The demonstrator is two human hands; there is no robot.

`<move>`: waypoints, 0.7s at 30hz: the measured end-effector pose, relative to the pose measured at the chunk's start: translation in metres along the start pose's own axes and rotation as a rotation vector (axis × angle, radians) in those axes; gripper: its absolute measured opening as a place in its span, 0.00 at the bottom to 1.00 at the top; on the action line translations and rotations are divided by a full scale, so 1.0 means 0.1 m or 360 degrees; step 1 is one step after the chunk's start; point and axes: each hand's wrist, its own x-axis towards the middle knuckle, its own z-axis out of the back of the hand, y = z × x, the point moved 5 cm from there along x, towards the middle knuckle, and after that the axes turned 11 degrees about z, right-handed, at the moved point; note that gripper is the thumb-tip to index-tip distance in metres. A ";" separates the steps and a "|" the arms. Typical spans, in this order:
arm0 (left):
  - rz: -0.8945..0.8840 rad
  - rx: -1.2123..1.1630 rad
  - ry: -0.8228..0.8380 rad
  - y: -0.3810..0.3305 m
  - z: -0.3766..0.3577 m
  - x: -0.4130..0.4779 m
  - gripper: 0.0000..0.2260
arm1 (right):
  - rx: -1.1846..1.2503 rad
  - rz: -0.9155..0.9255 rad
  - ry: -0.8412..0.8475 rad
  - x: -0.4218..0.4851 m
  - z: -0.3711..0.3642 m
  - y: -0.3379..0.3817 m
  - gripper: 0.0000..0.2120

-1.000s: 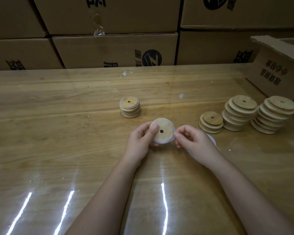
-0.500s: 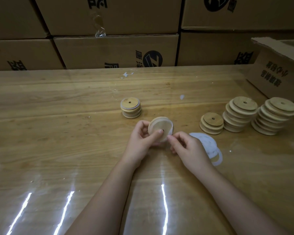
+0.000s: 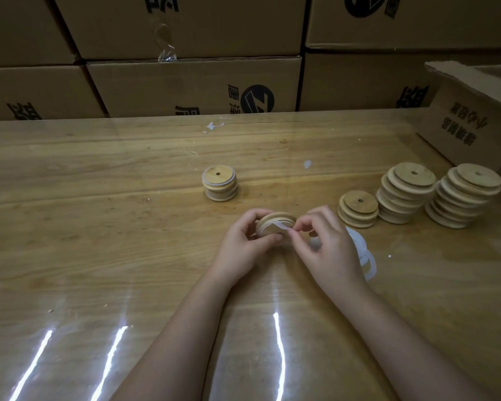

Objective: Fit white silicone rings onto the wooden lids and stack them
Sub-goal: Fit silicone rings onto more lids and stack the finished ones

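Nearest, the wooden counter [image 3: 99, 270] is glossy, and three bright streaks of glare [image 3: 279, 357] run across its front part, beside the two bare forearms [image 3: 185, 328]. Further in, the left hand [image 3: 240, 244] grips a wooden lid [image 3: 275, 217] by its edge, fingers curled round it, holding it tilted above the counter. The right hand [image 3: 327, 244] pinches a white silicone ring [image 3: 279, 226] between thumb and fingertips at the lid's rim; a length of it lies across the lid. Partly hidden by the right hand, loose white rings [image 3: 365, 256] lie in a small pile on the counter. Beyond the hands, toward the middle, stands a short stack of ringed lids [image 3: 219, 183]. To the right, three stacks of bare lids [image 3: 405, 192] stand in a row, the lowest nearest the hands. A few small white scraps [image 3: 307, 164] dot the wood farther back. At the far right sits an open carton [image 3: 475, 125], and stacked cardboard boxes [image 3: 185, 82] with dark printing close off the room behind the counter.
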 end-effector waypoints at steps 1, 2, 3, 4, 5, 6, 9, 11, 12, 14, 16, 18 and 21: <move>-0.0001 0.0008 -0.0007 0.00 0.01 0.00 0.15 | 0.0014 0.0007 0.0006 0.00 0.00 0.00 0.05; -0.0002 0.0009 -0.0016 0.00 0.01 0.01 0.15 | 0.0040 0.0005 0.0014 0.01 0.00 0.00 0.05; -0.0005 0.0012 -0.0025 0.00 0.02 0.01 0.15 | 0.0077 -0.0008 0.0019 0.01 0.00 0.01 0.05; -0.0010 0.0019 -0.0033 0.00 0.02 0.02 0.15 | 0.0117 -0.0034 0.0017 0.01 0.00 0.00 0.05; -0.0012 0.0028 -0.0038 0.00 0.02 0.02 0.15 | 0.0146 -0.0062 0.0013 0.01 0.01 -0.01 0.05; -0.0015 0.0037 -0.0044 0.00 0.02 0.02 0.15 | 0.0158 -0.0083 0.0014 0.01 0.02 -0.03 0.05; -0.0036 0.0091 -0.0075 -0.01 0.02 0.01 0.16 | 0.0152 -0.0097 0.0060 0.03 0.04 -0.05 0.05; -0.0049 0.0141 -0.0097 -0.01 0.03 0.01 0.16 | 0.0126 -0.0079 0.0087 0.04 0.06 -0.05 0.05; -0.0058 0.0170 -0.0114 -0.01 0.02 0.01 0.17 | 0.0104 -0.0061 0.0100 0.04 0.06 -0.05 0.05; -0.0070 0.0230 -0.0156 -0.02 0.02 0.01 0.18 | 0.0061 -0.0028 0.0127 0.03 0.07 -0.06 0.05; -0.0079 0.0289 -0.0188 -0.03 0.03 0.01 0.18 | 0.0042 -0.0021 0.0128 0.02 0.08 -0.07 0.05; -0.0094 0.0351 -0.0209 -0.05 0.05 0.02 0.19 | 0.0044 -0.0030 0.0113 0.02 0.07 -0.08 0.05; -0.0138 0.0430 -0.0221 -0.08 0.05 0.02 0.20 | 0.0037 -0.0047 0.0091 0.02 0.07 -0.10 0.06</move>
